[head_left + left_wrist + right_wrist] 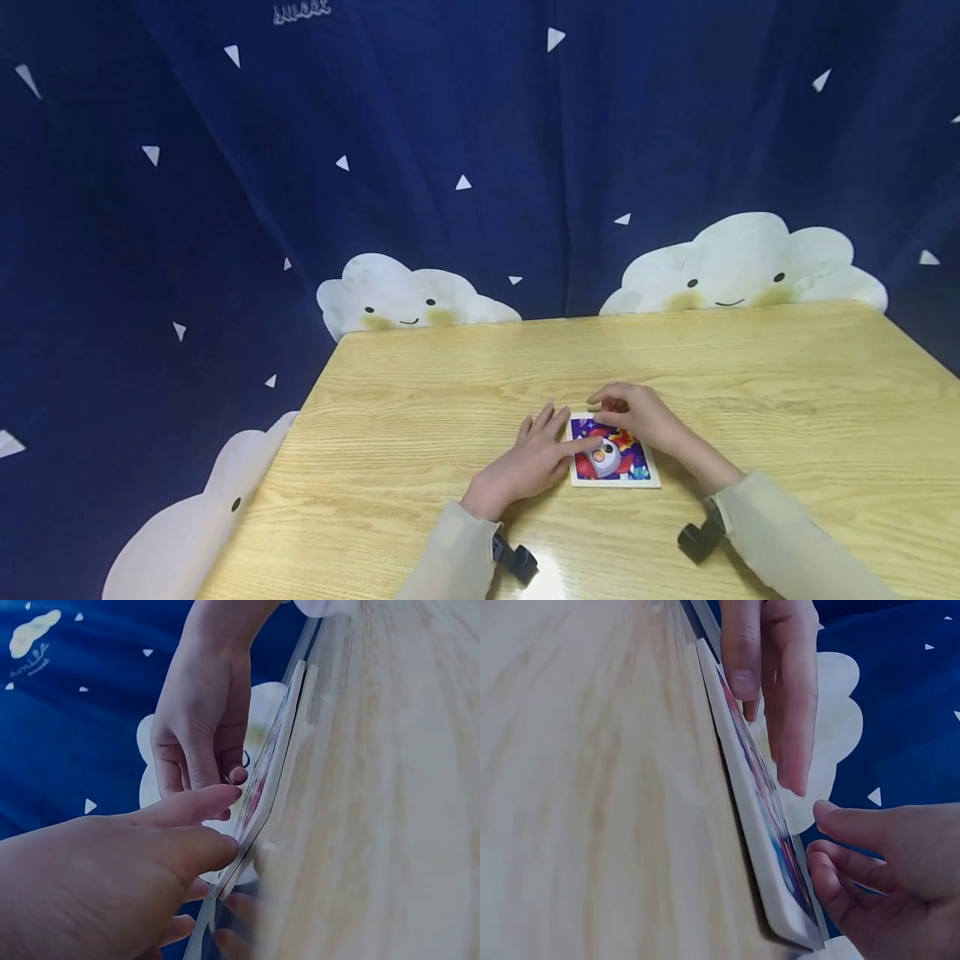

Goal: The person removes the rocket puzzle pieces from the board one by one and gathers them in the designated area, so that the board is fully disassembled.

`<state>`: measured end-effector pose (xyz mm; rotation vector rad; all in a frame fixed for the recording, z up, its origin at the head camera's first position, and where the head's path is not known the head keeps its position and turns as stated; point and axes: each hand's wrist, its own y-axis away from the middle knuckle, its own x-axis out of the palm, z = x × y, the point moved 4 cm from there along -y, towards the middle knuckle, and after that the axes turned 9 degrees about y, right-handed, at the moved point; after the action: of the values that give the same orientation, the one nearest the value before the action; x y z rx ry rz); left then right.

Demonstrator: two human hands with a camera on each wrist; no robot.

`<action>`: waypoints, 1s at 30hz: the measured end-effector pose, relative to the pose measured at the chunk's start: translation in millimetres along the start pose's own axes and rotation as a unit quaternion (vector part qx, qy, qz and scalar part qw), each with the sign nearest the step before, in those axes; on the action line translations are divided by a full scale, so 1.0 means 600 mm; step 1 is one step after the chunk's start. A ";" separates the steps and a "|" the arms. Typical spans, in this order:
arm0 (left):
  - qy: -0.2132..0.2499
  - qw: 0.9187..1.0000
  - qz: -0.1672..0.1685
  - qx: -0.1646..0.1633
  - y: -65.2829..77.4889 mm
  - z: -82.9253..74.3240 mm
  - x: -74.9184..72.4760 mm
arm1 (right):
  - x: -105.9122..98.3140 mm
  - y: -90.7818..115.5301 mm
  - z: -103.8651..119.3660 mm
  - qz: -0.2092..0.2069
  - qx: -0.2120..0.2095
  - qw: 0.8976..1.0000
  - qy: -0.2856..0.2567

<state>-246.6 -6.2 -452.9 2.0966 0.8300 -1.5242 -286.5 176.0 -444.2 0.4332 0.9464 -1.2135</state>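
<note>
A small square picture board [611,468] with a pale border lies flat on the table; it shows a cartoon rocket among planets on purple. My left hand [525,465] is at the board's left side, its index finger reaching over the picture and its other fingers spread past the edge. The thumb comes down by the near left edge. Over the far right corner is my right hand [637,414], with fingers loosely bent. In the right wrist view, a gap shows between the right thumb and fingers [847,862], close beside the board's face [769,802].
The board lies on a light wood-grain table [420,392]. Behind and to the left hangs a dark blue curtain [450,100] with white triangles and smiling clouds [742,267]. Each wrist wears a black camera mount [516,560] at the sleeve cuff.
</note>
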 end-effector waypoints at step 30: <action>0.024 0.998 0.042 -0.026 -0.002 0.012 0.013 | 0.039 -0.022 0.013 0.053 0.014 0.998 0.011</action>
<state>-251.0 -8.4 -462.4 2.1106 0.7788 -1.3998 -294.5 152.2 -456.3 0.5144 0.9147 -1.1287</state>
